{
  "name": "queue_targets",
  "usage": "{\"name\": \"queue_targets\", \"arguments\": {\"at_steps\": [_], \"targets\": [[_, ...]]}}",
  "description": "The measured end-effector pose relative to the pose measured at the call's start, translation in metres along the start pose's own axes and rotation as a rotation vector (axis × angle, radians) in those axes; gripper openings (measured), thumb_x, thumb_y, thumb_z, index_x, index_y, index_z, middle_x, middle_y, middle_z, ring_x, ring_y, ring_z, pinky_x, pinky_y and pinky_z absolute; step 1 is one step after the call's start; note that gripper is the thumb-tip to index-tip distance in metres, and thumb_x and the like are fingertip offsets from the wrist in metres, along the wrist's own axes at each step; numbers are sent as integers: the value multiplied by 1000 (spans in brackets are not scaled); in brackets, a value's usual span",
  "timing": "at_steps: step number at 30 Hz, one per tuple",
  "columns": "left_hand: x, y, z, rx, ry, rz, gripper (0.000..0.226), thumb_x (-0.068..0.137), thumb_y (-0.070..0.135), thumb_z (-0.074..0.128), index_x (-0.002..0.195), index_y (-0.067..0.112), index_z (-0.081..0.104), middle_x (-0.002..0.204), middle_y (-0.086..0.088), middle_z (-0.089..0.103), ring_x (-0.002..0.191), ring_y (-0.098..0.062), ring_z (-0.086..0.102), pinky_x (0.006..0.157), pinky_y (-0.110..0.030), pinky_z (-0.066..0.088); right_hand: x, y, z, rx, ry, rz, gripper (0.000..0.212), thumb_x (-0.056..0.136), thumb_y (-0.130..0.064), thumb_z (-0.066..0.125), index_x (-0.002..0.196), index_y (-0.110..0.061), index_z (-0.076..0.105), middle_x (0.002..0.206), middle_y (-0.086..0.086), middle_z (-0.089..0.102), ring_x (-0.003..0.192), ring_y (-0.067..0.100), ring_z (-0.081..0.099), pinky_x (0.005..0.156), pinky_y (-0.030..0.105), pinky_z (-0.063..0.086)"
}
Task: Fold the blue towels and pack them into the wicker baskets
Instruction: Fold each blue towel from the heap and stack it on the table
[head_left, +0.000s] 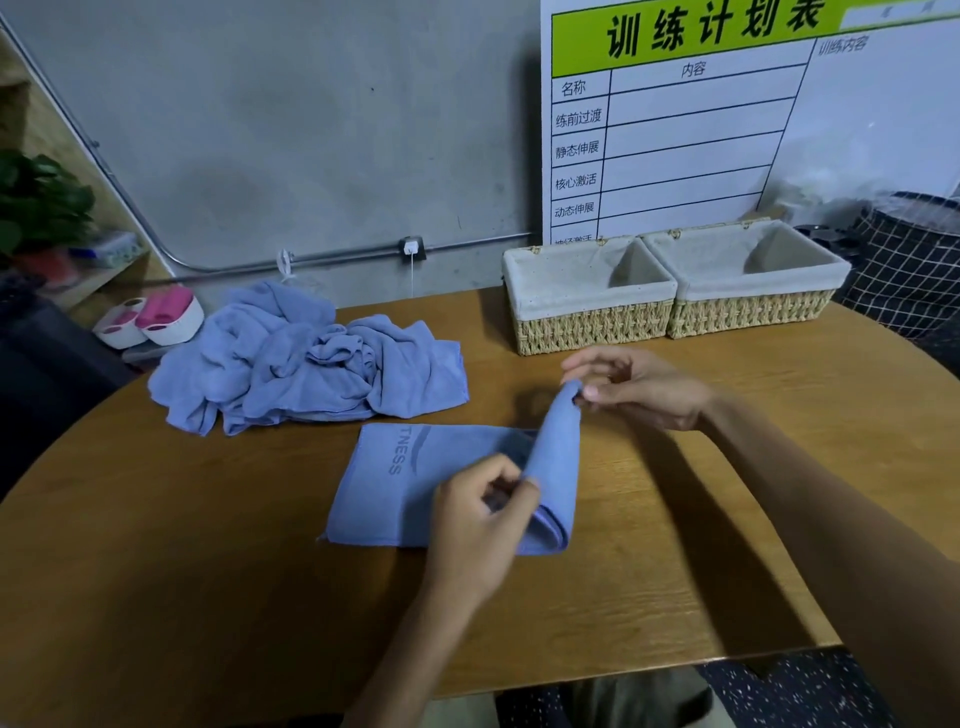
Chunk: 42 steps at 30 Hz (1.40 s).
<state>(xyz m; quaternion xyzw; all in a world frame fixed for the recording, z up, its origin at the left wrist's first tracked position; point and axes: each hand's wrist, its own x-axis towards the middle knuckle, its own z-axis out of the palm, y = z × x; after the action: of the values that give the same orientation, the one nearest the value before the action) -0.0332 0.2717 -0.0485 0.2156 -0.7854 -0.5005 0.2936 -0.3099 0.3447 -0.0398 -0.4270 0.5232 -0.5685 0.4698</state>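
A blue towel (395, 483) with grey lettering lies flat in the middle of the round wooden table (208, 571). Its right end is lifted and folded over towards the left. My right hand (639, 387) pinches the far corner of that raised end. My left hand (480, 519) pinches the near corner of the same end. A crumpled heap of blue towels (306, 358) lies at the back left of the table. Two wicker baskets with cloth linings stand at the back right, the left basket (587, 327) touching the right basket (753, 312); I see nothing inside either.
A white board with a green header (727, 119) leans on the wall behind the baskets. White and pink tubs (156, 319) sit off the table's back left. A dark checked bag (909, 270) stands at the far right. The table's near edge curves below my arms.
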Motion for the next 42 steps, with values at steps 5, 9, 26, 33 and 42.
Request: {"name": "queue_targets", "arguments": {"at_steps": [5, 9, 26, 33, 42], "targets": [[-6, -9, -38, 32, 60, -58, 36, 94, 20, 65, 64, 7, 51, 49, 7, 36, 48, -7, 34, 53, -32, 29, 30, -17, 30, -301, 1, -60, 30, 84, -3, 74, 112, -9, 68, 98, 4, 71, 94, 14, 65, 91, 27, 52], [-13, -21, -52, 63, 84, -86, 36, 91, 31, 64, 65, 7, 55, 49, 6, 38, 48, -7, 36, 53, -31, 29, 46, -9, 50, -422, -136, 32, 34, 90, -9, 71, 124, -14, 65, 112, 1, 70, 105, 14, 64, 96, 26, 50], [-28, -41, -66, 537, 155, -244, 17, 85, 36, 69, 91, 37, 53, 82, 23, 64, 70, 1, 60, 55, -19, 41, 51, 32, 76, -447, -28, -3, 28, 88, -10, 75, 114, -17, 70, 93, 1, 63, 89, 8, 60, 81, 21, 48], [-28, -38, -40, 713, 34, 288, 17, 83, 36, 67, 99, 32, 65, 102, 12, 52, 96, -9, 53, 75, -30, 41, 38, 37, 75, -496, 21, -65, 36, 87, -12, 76, 121, -15, 66, 94, 0, 61, 87, 7, 56, 80, 18, 43], [-37, -51, -32, 739, -71, 265, 48, 65, 72, 67, 93, 35, 55, 108, 19, 48, 102, -6, 52, 90, -37, 40, 13, 35, 78, -491, -6, -22, 41, 86, -16, 78, 124, -24, 65, 95, 4, 59, 86, 10, 55, 78, 27, 42]]}}
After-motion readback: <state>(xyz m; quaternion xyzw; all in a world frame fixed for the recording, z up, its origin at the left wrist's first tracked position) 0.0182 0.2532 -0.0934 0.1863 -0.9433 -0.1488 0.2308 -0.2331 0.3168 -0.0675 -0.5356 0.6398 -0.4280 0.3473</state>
